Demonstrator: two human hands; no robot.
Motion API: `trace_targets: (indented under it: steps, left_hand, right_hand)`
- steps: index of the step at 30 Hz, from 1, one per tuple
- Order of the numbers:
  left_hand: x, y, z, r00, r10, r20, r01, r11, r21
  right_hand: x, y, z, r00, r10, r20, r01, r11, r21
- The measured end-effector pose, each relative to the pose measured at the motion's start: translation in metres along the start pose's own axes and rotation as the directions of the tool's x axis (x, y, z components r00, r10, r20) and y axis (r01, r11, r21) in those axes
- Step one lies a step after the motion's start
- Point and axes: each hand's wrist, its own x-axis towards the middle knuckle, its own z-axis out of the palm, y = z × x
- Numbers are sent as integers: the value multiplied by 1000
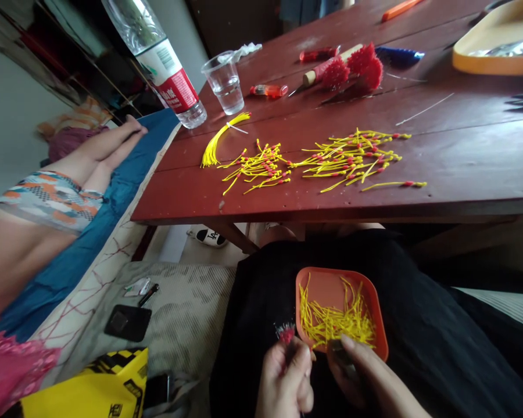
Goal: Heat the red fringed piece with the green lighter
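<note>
My left hand (285,377) is closed in a fist-like pinch on a small red bundle (286,332) with fine pale bristles at its top. To its right, my right hand (375,374) is closed round a dark object (340,353), mostly hidden by the fingers and blurred. Just beyond both hands, an orange tray (378,296) lies on my lap, over dark cloth. Short yellow cords (337,319) lie loose in it. On the table, yellow cords with red beads (348,157) are spread in groups, beside a tied yellow bundle (218,139).
The red-brown table (178,197) carries a water bottle (165,69), a plastic cup (225,87), screwdriver-like handles (269,90), red beaded clusters (366,67) and a yellow tray (462,58). At left, a person (52,197) lies on a bed. A yellow bag (87,389) is at lower left.
</note>
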Motion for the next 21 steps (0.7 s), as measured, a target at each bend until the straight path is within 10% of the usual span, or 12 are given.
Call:
trace_targets:
  steps: [21]
  left_hand:
    - [-3,2,7,1000,-25,-9,25,1000,18]
  right_hand:
    - [0,9,9,965,28,-262,11,989,146]
